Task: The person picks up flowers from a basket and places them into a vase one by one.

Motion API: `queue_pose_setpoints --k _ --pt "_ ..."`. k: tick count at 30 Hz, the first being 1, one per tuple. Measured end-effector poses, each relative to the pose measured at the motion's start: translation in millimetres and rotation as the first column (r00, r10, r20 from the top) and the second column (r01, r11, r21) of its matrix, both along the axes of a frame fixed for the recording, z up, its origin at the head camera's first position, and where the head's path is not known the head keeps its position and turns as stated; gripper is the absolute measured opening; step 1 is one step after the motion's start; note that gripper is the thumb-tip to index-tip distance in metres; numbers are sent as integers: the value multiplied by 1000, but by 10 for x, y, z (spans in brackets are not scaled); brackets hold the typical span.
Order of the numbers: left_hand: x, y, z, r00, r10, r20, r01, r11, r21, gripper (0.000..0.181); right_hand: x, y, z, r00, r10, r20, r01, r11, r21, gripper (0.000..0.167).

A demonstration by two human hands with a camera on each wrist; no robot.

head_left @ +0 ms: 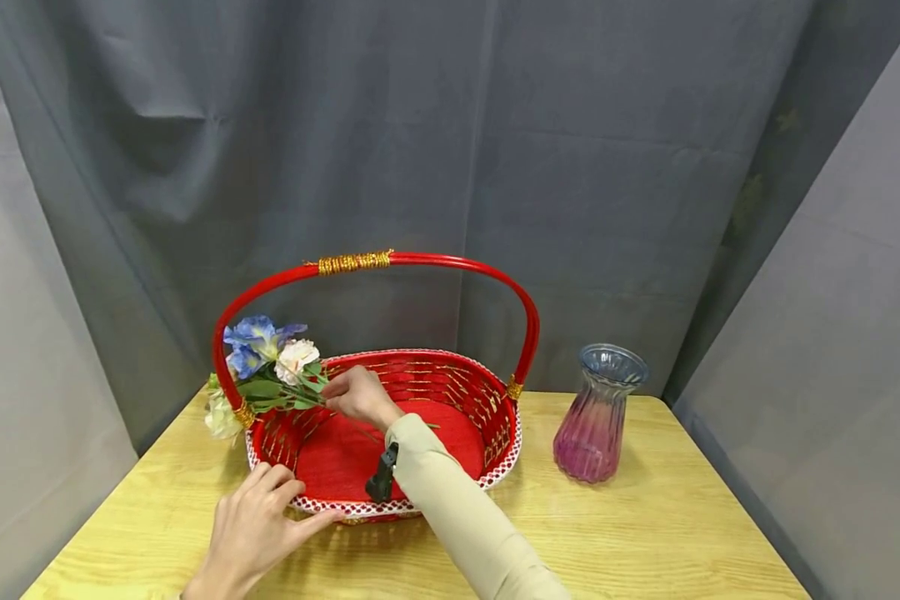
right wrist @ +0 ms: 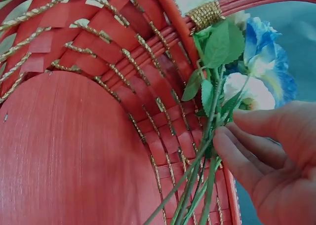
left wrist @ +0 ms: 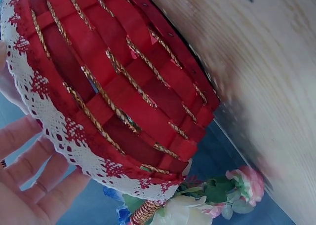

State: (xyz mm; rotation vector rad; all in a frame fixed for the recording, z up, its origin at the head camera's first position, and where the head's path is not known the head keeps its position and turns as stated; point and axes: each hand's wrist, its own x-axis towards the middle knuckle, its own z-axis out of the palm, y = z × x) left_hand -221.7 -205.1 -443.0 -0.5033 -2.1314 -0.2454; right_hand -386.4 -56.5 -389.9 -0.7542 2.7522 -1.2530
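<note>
A red woven basket (head_left: 450, 433) with white lace trim and a tall red handle stands on the table. My left hand (head_left: 258, 521) rests on its near rim at the left, fingers spread; in the left wrist view their tips pass behind the lace. Above the basket's left part, my right hand (head_left: 363, 398) pinches a green stem of artificial flowers between thumb and fingers. The bunch, with a blue flower (right wrist: 266, 57) and a pale pink flower (right wrist: 247, 92), leans over the left rim by the handle's foot. Several stems (right wrist: 190, 195) slant down into the basket.
A glass vase (head_left: 596, 421), blue at the top and pink below, stands right of the basket. A white flower (head_left: 222, 417) hangs outside the left rim. Grey curtains (head_left: 607, 183) surround the wooden table (head_left: 607, 542).
</note>
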Motion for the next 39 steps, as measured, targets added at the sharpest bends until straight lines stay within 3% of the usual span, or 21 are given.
queue_pose_setpoints --k 4,15,25,30,35,39 --pt "-1 -2 8 1000 3 8 -3 1000 -3 58 -26 -49 -4 999 -30 -43 32 999 39 21" --pt "1 3 13 1000 6 16 -6 1000 -16 58 -75 -125 -118 990 -124 -71 124 992 1 15" --pt "-11 -4 9 1000 1 22 -1 1000 -14 58 -120 -154 -137 986 -146 -85 150 988 39 16" --pt "-8 7 5 999 3 34 -3 1000 -8 57 -136 -137 -141 990 -114 -86 120 990 71 16" --pt "-12 1 14 1000 3 29 -3 1000 -10 57 -120 -104 -108 995 -81 -57 85 993 78 16" --pt "-10 -9 15 1000 2 23 -1 1000 -14 57 -84 -74 -67 996 -83 35 82 996 27 15"
